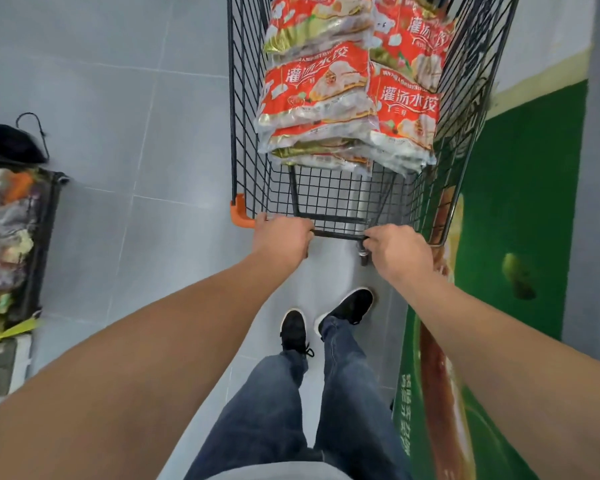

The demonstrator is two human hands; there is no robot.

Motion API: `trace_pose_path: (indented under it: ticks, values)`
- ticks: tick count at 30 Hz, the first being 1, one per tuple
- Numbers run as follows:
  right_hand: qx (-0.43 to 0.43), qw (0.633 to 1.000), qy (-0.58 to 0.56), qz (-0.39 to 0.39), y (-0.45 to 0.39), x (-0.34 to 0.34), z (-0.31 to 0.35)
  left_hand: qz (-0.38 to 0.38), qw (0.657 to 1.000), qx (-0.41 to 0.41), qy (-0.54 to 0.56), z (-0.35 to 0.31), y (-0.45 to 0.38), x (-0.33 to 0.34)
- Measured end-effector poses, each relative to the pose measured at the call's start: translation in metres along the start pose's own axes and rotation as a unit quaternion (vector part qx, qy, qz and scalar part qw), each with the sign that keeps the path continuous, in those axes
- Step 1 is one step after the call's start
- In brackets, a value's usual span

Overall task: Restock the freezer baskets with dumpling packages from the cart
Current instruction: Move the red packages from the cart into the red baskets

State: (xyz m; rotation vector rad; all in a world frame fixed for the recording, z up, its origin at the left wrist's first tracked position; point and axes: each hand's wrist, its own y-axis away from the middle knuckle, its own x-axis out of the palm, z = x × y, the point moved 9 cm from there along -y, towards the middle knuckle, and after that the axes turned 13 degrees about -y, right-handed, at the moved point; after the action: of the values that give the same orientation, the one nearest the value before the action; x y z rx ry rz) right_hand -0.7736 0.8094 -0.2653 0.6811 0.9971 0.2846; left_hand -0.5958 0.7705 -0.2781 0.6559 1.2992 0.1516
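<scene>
Stocking not yet begun: we grip the cart (246, 109) handle, left hand (282, 239) and right hand (399, 252) fingers curled round it; dumpling packages (347, 91) stacked inside, freezer baskets unseen

A grey tiled floor (125, 98) ran underfoot, pale grout lines crossing it. On it stood a black wire shopping cart (329, 199), an orange corner guard at its near left. Inside the cart, red dumpling packages (343, 98) sat piled in stacks, side by side. Two black shoes (326, 320) stood planted on the tiles just behind the cart. At the left edge, a dark basket (39, 244) of mixed packets sat blurred.
</scene>
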Motion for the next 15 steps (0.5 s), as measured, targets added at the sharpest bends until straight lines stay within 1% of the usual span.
trace_pose_path:
  ticks: [6,9,11,15]
  values:
    - [0.002,0.999,-0.041,-0.019,-0.033,-0.026,0.0,0.009,0.999,-0.025,0.037,0.007,-0.032,-0.02]
    - [-0.024,0.997,-0.068,-0.04,-0.045,-0.035,-0.001,0.005,0.998,-0.028,0.053,0.004,-0.045,-0.027]
    - [-0.047,0.996,-0.061,-0.045,-0.051,-0.038,0.001,0.011,0.998,-0.027,0.059,0.005,-0.051,-0.03]
    - [-0.07,0.996,-0.052,-0.003,-0.058,-0.043,0.009,0.042,0.997,-0.021,0.059,0.007,-0.064,-0.039]
